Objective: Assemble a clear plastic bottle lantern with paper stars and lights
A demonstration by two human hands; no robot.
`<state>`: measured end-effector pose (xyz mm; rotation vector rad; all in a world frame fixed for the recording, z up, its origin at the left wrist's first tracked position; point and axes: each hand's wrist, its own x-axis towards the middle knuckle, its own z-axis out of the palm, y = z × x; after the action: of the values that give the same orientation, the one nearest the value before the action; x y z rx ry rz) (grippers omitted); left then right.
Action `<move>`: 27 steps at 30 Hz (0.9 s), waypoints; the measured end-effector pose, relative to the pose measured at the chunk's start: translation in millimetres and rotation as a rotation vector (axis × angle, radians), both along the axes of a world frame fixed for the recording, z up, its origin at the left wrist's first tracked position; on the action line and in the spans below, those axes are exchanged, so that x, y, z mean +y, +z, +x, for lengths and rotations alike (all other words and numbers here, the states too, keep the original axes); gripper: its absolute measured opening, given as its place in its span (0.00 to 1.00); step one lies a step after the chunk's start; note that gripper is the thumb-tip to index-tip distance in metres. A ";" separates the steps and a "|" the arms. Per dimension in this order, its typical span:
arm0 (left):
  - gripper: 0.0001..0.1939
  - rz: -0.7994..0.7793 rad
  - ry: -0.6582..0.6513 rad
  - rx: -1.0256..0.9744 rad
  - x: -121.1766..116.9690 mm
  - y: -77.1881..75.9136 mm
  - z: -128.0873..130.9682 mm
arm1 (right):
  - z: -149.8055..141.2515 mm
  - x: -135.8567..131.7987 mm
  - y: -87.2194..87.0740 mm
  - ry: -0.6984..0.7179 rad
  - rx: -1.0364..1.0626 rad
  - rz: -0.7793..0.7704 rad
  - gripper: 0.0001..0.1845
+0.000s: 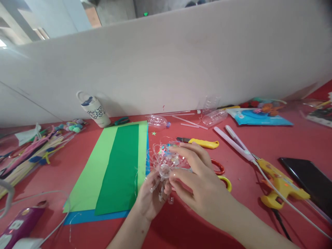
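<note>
A clear plastic piece with curled, frilly strips [173, 159], round ring and small shiny coloured stars is held in my left hand [153, 195], fingers closed around its lower part. Over its right side reaches my right hand [199, 183], fingers stretched apart; the fingertips are close to or touching the strips, I cannot tell which. Partly hidden behind my right hand are scissors with red and yellow handles [225, 183]. Just beyond lies a yellow utility knife [204, 143]. Green sheets [116, 173] on a blue sheet [98, 217] are to the left.
A white tumbler [95, 112] stands by the grey partition [166, 62]. Clear bottle pieces [158, 121] and sticks lie at the back. On the right are a pink hair straightener [233, 143], a yellow glue gun [282, 185] and a phone [308, 180]. Pipe cleaners [36, 152] lie left.
</note>
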<state>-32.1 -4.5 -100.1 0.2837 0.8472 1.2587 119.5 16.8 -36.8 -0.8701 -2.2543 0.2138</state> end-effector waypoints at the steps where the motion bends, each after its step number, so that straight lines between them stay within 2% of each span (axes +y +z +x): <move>1: 0.03 -0.005 0.008 -0.003 -0.5 0.2 0.2 | 0.1 0.2 -0.3 0.001 -0.002 -0.005 0.07; 5: 0.03 0.003 0.031 -0.042 -1.2 4.4 2.9 | 1.9 0.6 0.2 -0.006 0.026 0.005 0.07; 9: 0.05 -0.012 0.000 -0.100 1.6 8.9 4.5 | 2.4 1.9 0.2 -0.027 0.069 -0.017 0.07; 17: 0.13 -0.109 -0.022 -0.179 4.6 6.3 2.0 | 8.8 0.9 8.8 -0.145 0.209 -0.061 0.05; 22: 0.08 -0.062 0.009 -0.178 4.0 9.1 5.6 | 6.8 -1.3 8.9 -0.039 0.119 -0.043 0.08; 27: 0.08 -0.015 0.004 -0.163 4.8 3.0 5.4 | 1.2 1.2 0.7 -0.075 0.073 0.020 0.07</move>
<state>-26.7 0.3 -97.1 0.1647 0.7174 1.2602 120.6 18.1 -36.1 -0.9192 -2.1486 0.1856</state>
